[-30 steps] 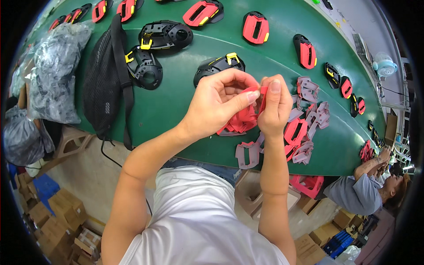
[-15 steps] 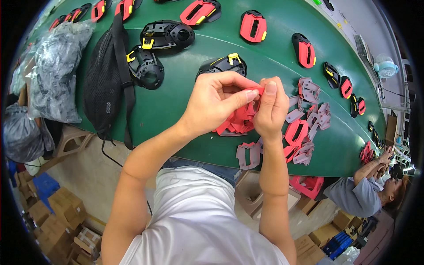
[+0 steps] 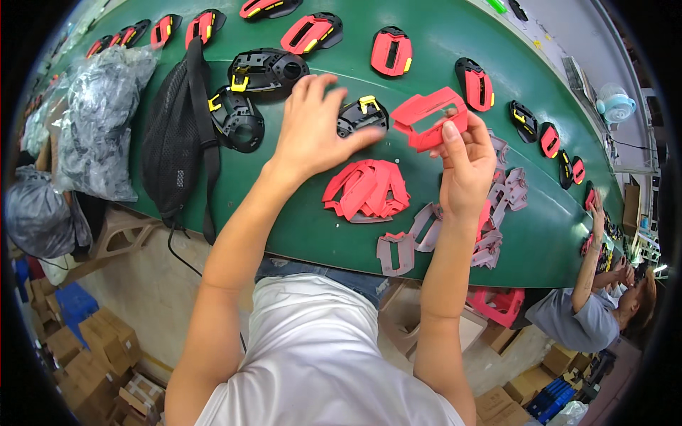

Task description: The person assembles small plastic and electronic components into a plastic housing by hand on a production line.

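In my right hand (image 3: pixel 465 160) a red plastic frame (image 3: pixel 418 110) with a long slot is pinched between thumb and fingers, raised above the table. My left hand (image 3: pixel 312 128) is empty, fingers spread, beside a black plastic shell (image 3: pixel 364 117) with a yellow clip; whether it touches the shell I cannot tell. Below it on the table lies a heap of red plastic pieces (image 3: pixel 366 190). Greyish-pink frames (image 3: pixel 396 253) lie scattered near my right forearm, which hides some of them.
Two more black shells (image 3: pixel 268 72) sit left of my left hand, next to a black mesh bag (image 3: pixel 177 135) with a strap. Assembled red-and-black parts (image 3: pixel 391 52) line the green table's far side. A clear plastic bag (image 3: pixel 103 113) stands at left. A co-worker (image 3: pixel 586 312) is at right.
My hands have parted. The left let go and moved left toward the black shell, opening. The right moved right, holding up the red frame. The co-worker's arm has reached out over the table.
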Demonstrator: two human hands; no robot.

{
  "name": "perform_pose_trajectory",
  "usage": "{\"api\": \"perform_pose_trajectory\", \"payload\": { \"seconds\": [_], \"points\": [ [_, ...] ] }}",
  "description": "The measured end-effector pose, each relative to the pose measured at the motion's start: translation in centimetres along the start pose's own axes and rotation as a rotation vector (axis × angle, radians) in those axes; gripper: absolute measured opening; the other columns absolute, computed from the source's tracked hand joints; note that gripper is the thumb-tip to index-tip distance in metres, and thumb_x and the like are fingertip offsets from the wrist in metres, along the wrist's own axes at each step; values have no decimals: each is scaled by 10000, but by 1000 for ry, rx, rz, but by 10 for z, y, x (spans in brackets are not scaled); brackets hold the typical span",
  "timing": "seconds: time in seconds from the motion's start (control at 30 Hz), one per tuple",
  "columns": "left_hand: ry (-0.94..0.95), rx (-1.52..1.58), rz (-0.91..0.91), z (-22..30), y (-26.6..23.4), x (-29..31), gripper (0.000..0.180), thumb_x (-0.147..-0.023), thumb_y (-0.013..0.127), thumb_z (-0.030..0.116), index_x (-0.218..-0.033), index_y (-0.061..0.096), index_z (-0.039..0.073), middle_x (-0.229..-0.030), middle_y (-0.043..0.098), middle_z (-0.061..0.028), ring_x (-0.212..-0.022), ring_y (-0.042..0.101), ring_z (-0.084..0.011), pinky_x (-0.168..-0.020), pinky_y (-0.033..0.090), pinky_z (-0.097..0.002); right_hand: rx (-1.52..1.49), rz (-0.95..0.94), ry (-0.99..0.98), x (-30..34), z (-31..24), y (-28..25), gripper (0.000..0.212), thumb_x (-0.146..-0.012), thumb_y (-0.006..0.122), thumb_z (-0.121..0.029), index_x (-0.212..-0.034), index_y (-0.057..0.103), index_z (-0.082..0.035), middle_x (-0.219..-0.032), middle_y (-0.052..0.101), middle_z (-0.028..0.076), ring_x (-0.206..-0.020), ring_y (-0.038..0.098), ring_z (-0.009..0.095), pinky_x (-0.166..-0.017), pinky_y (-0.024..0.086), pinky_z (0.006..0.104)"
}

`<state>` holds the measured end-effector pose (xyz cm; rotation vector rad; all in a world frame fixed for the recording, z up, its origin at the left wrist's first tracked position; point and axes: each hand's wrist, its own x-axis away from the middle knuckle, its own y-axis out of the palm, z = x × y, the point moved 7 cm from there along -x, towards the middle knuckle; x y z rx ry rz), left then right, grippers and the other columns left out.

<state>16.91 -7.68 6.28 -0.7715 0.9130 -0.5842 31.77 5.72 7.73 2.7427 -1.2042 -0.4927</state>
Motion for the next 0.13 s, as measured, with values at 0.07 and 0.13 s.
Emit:
{"api": "perform_pose_trajectory", "payload": {
  "seconds": [0.07,0.13],
  "points": [
    [38,-94,-62,6,12,6,739,-668,741,466,-1187,499,-1,-1255,447,-175,-1216,365,-379,-981,329,-486,-35,3,22,-2,7,-2,269,-871,600,-80,-1110,539,26,-938,623,64,-776,591,94,-605,464,224],
    [9,16,-184,5,22,5,746,-660,740,473,-1197,497,15,-1285,423,-160,-1242,333,-367,-997,306,-493,-48,8,76,-3,16,0,287,-860,612,-67,-1118,539,37,-979,622,84,-784,592,109,-614,474,227]
  ]
}}
